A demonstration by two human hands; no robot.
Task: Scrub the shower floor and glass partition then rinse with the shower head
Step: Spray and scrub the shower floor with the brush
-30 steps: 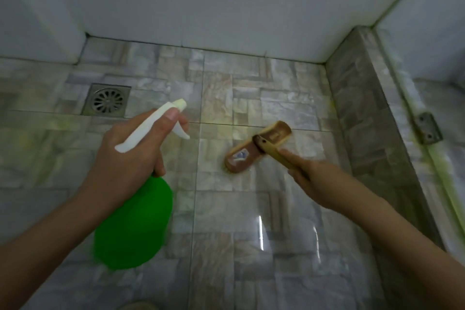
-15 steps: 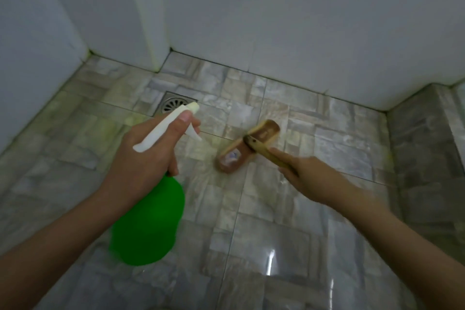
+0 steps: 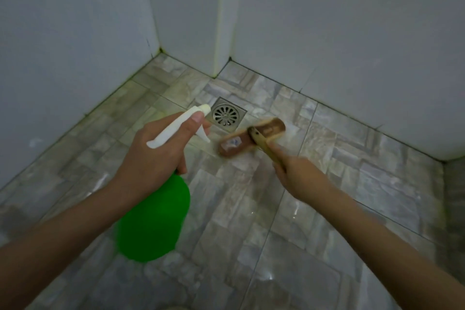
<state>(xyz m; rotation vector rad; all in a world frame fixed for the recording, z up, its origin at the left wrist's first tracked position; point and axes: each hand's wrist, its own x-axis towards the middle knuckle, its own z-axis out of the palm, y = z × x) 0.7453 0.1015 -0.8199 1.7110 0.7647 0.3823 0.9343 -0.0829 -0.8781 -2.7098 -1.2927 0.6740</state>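
Observation:
My left hand (image 3: 153, 158) grips the neck of a green spray bottle (image 3: 153, 221) with a white trigger head (image 3: 176, 128); the nozzle points toward the floor drain. My right hand (image 3: 297, 173) holds the wooden handle of a scrub brush (image 3: 249, 137). The brush head lies on the grey stone-pattern shower floor (image 3: 339, 171), just right of the drain. The glass partition and the shower head are out of view.
A square metal floor drain (image 3: 225, 114) sits near the far corner. White tiled walls (image 3: 352, 45) close the floor at the back and left. A white vertical pipe or corner trim (image 3: 222, 15) runs down the back wall. A raised stone curb (image 3: 455, 196) borders the right edge.
The view has swung left, so the drain and the left corner now sit in the middle. Both hands keep their grips; the brush now lies beside the drain.

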